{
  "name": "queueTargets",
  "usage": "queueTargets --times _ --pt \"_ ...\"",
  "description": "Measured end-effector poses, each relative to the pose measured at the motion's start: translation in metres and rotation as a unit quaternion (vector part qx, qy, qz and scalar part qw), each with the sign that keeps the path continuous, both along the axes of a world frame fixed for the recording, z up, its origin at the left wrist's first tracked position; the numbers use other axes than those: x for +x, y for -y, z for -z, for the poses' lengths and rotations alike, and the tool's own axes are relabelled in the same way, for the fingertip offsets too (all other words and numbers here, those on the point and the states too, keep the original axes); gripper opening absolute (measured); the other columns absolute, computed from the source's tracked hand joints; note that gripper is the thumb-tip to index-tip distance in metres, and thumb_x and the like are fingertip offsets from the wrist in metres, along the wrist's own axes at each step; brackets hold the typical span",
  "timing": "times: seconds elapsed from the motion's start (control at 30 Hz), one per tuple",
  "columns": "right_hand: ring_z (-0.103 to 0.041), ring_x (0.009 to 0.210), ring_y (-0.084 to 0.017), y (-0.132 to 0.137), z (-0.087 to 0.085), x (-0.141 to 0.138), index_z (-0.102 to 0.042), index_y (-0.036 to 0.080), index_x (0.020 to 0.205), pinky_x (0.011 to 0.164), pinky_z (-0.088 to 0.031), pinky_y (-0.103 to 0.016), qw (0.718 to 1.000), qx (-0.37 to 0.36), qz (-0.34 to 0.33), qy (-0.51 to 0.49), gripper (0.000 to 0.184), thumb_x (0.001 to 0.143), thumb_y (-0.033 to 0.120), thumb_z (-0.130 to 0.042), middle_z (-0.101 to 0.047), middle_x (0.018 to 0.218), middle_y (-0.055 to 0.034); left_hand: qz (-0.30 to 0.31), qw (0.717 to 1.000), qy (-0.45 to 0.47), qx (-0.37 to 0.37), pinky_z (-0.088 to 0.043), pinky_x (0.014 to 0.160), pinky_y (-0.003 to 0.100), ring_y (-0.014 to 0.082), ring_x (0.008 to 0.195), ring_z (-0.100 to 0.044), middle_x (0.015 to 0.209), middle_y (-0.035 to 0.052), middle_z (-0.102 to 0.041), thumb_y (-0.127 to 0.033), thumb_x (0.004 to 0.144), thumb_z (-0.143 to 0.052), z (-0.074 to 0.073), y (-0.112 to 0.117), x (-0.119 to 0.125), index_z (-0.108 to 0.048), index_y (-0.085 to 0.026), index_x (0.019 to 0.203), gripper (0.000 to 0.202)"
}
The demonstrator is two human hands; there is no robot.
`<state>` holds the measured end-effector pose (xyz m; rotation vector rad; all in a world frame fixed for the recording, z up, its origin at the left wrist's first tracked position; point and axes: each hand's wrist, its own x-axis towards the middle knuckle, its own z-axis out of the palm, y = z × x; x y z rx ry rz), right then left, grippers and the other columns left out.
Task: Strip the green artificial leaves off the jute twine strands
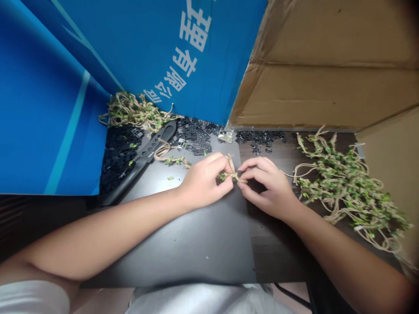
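— Where's my left hand (204, 181)?
— Reaching in across the desk (196, 244), fingers closed on the leafy jute twine (231, 175), mid-desk.
— Its long axis?
— Nearly upright, short end pointing away from you.
— My right hand (268, 187)?
— Curled, clamped on that twine from the right, near the heaped vine (347, 187).

Rough jute twine (231, 165), matt plastic leaves (347, 185)

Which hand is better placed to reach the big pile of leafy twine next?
Probably the right hand: it's beside the leafy twine pile, while the left hand is farther away.
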<state>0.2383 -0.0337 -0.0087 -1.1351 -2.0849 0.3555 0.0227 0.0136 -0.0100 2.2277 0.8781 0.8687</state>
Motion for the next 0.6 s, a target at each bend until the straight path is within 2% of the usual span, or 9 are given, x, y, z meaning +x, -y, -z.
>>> queueTargets --times 0.1,0.2,0.3,0.37,0.43,0.53,0.6 --pt "-0.067 0.093 -0.019 0.001 -0.005 0.002 -0.062 0.023 0.087 0.087 -0.053 -0.038 0.99 -0.092 -0.041 -0.098 0.008 0.093 0.021 -0.067 -0.071 0.1 -0.0053 -0.005 1.0 0.008 -0.012 -0.05 0.081 0.03 0.0167 0.09 -0.063 0.094 0.0028 -0.066 -0.014 0.086 -0.061 0.001 -0.001 0.0 -0.058 -0.019 0.086 0.006" --pt "-0.069 0.086 -0.019 0.004 -0.009 0.004 -0.061 0.022 0.087 0.079 -0.056 -0.035 0.962 -0.19 -0.065 -0.185 0.014 0.097 0.031 -0.064 -0.072 0.093 -0.0056 -0.012 1.0 0.005 -0.018 -0.049 0.078 0.03 0.0171 0.088 -0.062 0.092 0.0033 -0.066 -0.015 0.085 -0.062 0.001 -0.001 0.0 -0.059 -0.019 0.086 0.005" --pt "-0.063 0.067 -0.015 0.005 -0.012 0.007 -0.06 0.022 0.084 0.063 -0.051 -0.029 0.95 -0.237 -0.023 -0.201 0.022 0.099 0.037 -0.062 -0.066 0.073 0.0 -0.009 1.0 0.004 -0.016 -0.047 0.075 0.029 0.0163 0.084 -0.06 0.089 0.0026 -0.064 -0.016 0.086 -0.062 0.0 -0.002 -0.001 -0.059 -0.019 0.085 0.004" --pt "-0.054 0.055 -0.012 0.004 -0.012 0.009 -0.059 0.022 0.083 0.054 -0.044 -0.026 0.96 -0.221 0.02 -0.169 0.022 0.099 0.036 -0.062 -0.059 0.064 0.004 -0.004 1.0 0.002 -0.016 -0.046 0.073 0.029 0.0155 0.082 -0.059 0.088 0.0019 -0.063 -0.017 0.088 -0.062 -0.001 -0.002 -0.001 -0.06 -0.018 0.085 0.004" --pt "-0.05 0.053 -0.011 0.002 -0.011 0.012 -0.061 0.022 0.081 0.053 -0.039 -0.026 0.978 -0.164 0.059 -0.113 0.02 0.098 0.033 -0.063 -0.057 0.062 0.0047 0.003 1.0 -0.001 -0.015 -0.045 0.074 0.028 0.015 0.082 -0.059 0.087 0.0014 -0.063 -0.02 0.09 -0.062 -0.002 -0.002 -0.001 -0.061 -0.019 0.087 0.003" --pt "-0.056 0.063 -0.014 -0.002 -0.009 0.015 -0.063 0.022 0.08 0.062 -0.043 -0.028 0.992 -0.072 0.097 -0.036 0.018 0.097 0.028 -0.063 -0.063 0.068 0.0021 0.027 0.999 -0.028 -0.017 -0.046 0.075 0.028 0.0143 0.082 -0.059 0.091 0.0008 -0.065 -0.024 0.091 -0.062 -0.003 0.0 -0.001 -0.062 -0.019 0.092 0.005" --pt "-0.06 0.07 -0.015 -0.004 -0.008 0.016 -0.062 0.022 0.08 0.068 -0.045 -0.03 0.994 -0.036 0.101 -0.016 0.017 0.097 0.026 -0.062 -0.065 0.073 0.0002 0.039 0.998 -0.051 -0.017 -0.046 0.076 0.028 0.0142 0.082 -0.06 0.095 0.001 -0.066 -0.024 0.091 -0.062 -0.002 0.0 -0.002 -0.063 -0.02 0.098 0.008"
